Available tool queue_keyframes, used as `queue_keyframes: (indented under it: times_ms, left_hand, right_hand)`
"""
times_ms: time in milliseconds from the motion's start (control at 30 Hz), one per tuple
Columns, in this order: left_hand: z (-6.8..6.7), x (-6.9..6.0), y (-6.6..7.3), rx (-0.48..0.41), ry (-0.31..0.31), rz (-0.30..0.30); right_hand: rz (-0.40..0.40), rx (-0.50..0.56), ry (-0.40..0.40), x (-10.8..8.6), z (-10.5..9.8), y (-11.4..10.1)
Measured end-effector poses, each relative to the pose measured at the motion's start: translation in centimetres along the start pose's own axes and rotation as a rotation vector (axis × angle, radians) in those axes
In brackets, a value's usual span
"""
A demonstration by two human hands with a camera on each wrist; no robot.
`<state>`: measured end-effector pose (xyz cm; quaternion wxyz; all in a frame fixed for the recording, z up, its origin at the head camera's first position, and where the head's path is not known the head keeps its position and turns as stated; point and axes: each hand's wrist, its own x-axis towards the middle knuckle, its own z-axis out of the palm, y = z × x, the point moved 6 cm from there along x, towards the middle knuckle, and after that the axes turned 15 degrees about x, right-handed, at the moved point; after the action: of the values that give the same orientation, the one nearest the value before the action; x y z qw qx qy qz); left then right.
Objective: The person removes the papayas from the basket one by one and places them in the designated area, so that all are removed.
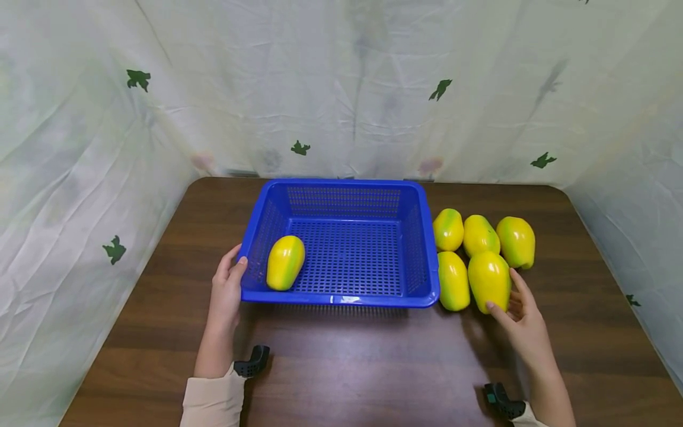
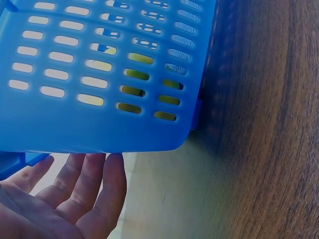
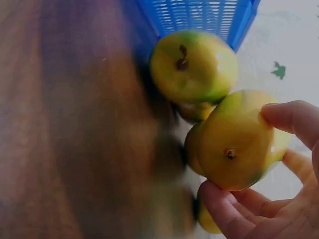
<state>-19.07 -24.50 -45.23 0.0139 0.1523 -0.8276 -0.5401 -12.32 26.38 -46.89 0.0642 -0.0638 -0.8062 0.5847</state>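
Note:
A blue plastic basket [image 1: 347, 301] with slotted sides sits on the table, and one yellow-green mango [image 1: 286, 263] lies in its left part. My left hand [image 1: 228, 287] holds the basket's left rim, thumb on top; the left wrist view shows the fingers [image 2: 113, 179] against the rim's edge. To the right of the basket, my right hand [image 1: 525, 326] grips another mango [image 1: 489, 281] between thumb and fingers. Whether this mango is off the table I cannot tell. Close around it are several more mangoes, one [image 1: 453, 281] of them between it and the basket.
The brown wooden table [image 1: 368, 367] extends in front of and beside the basket. Behind it hangs a pale cloth [image 1: 331, 89] with green leaf-shaped patches. Farther back on the right lie more mangoes [image 1: 516, 242]. A black device [image 1: 504, 402] is strapped to each wrist.

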Motion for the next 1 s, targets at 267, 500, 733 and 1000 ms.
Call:
queue_keyframes:
  times_ms: [267, 500, 733, 1000]
  left_hand:
    - [0.0, 0.1, 0.0, -0.001, 0.013, 0.004]
    - [-0.1, 0.0, 0.1, -0.006, 0.008, 0.004]
    - [0.0, -0.1, 0.1, -0.009, -0.004, 0.003]
    - [0.0, -0.2, 0.1, 0.0, -0.009, -0.002]
  right_hand:
    - [-0.003, -0.072, -0.072, 0.3, 0.7, 0.8]
    - [-0.023, -0.078, -0.103, 0.6, 1.0, 0.8]
    - [-0.021, -0.067, -0.056, 0.5, 0.5, 0.2]
    - [-0.12, -0.005, 0.021, 0.9, 0.0, -2.1]
